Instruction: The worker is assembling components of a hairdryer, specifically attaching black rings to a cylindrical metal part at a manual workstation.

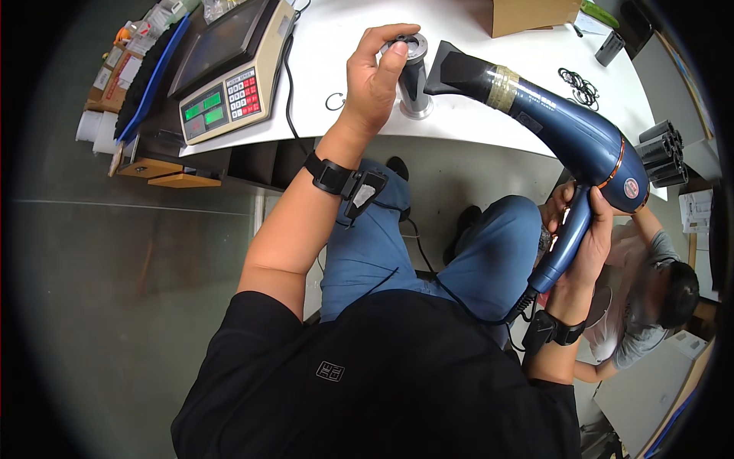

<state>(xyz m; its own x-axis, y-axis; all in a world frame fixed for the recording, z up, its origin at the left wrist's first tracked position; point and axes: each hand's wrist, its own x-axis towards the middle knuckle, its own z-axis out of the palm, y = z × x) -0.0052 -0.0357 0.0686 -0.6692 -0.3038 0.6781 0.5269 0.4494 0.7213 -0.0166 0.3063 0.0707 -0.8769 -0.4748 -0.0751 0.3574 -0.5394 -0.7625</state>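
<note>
My left hand [375, 80] is at the top of an upright cylinder [415, 88] near the table's front edge. Its thumb and index finger close on the rim, where a small black part shows; the other fingers are mostly hidden. The cylinder has a dark body with a silver top and base. In my right hand [589, 237] is a blue hair dryer [573, 126], gripped by the handle. Its flat black nozzle points left at the cylinder, a short gap away. Yellowish tape wraps the barrel behind the nozzle. A thin black ring [335, 101] lies left of the cylinder.
A weighing scale [229, 92] with lit green displays stands on the white table [336, 46] at left. To the right lie several black rings [579, 88], a black cylinder [609, 48] and clustered black tubes [664, 153]. A cardboard box [531, 15] stands behind. Another person [650, 298] sits at right.
</note>
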